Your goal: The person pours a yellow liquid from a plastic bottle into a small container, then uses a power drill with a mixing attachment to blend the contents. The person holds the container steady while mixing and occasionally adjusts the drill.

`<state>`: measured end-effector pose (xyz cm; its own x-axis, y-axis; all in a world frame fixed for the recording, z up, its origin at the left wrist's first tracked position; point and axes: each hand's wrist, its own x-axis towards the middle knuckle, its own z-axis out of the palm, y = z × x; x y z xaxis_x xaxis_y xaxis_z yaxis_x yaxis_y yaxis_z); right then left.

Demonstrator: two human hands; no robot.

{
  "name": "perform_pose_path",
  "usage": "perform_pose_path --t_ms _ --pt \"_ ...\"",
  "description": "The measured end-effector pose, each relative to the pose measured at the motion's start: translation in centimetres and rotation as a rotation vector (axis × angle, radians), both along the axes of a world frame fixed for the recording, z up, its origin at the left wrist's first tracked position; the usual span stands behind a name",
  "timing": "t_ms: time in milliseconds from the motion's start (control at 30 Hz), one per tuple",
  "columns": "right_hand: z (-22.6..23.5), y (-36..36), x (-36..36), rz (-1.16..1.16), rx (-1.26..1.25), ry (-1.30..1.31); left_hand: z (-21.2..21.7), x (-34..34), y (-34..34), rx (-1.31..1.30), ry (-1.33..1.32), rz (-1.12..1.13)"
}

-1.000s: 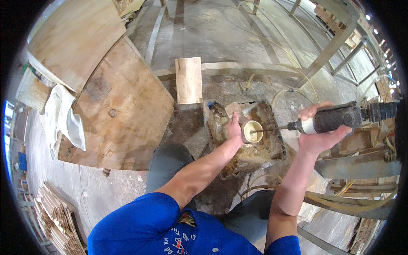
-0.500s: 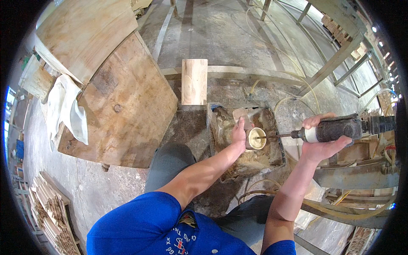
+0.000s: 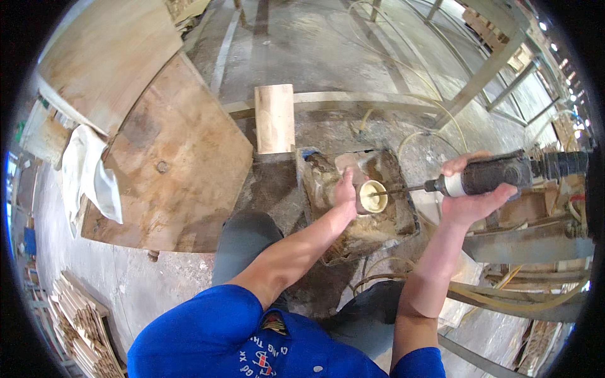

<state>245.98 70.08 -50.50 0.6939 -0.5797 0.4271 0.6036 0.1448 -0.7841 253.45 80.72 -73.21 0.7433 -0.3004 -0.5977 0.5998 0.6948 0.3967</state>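
My left hand [image 3: 345,194] is wrapped around a small round cup [image 3: 372,197], tilted so its mouth faces right, with pale cream paste inside. A flat, brownish translucent piece [image 3: 346,162] stands up beside the thumb of that hand; its kind I cannot make out. My right hand [image 3: 467,205] grips a black power drill [image 3: 501,176] with a light band near its front, held level. From the drill a thin dark rod [image 3: 411,188] reaches left into the cup and touches the paste. Under the cup lies a dirty, dust-covered shallow tray [image 3: 413,228].
A large curved wooden panel [image 3: 183,157] stands at left, with a white cloth [image 3: 94,170] hanging beside it. Past the tray is a pale wooden block [image 3: 275,120]. Wood strips [image 3: 85,327] are stacked lower left. A metal frame [image 3: 523,246] and yellow hoses [image 3: 463,135] occupy the right.
The whole view has shifted slightly, so most things sit further left. Both hands keep their grips, and the rod is still inside the cup.
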Motion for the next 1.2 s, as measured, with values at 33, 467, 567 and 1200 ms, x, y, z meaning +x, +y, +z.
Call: perform_pose_path --t_ms 33,467,567,1200 --pt "-0.1 0.1 0.1 0.023 0.024 -0.009 0.0 0.2 0.1 0.0 0.006 -0.004" --pt "0.5 0.0 -0.1 0.049 0.049 -0.034 0.7 0.5 0.3 -0.04 0.03 0.043" --pt "0.6 -0.3 -0.3 0.059 0.044 -0.049 0.8 1.1 0.2 -0.045 -0.025 0.034" --pt "1.7 0.4 -0.9 -0.015 0.077 -0.007 -0.7 1.3 1.2 0.075 0.095 -0.627"
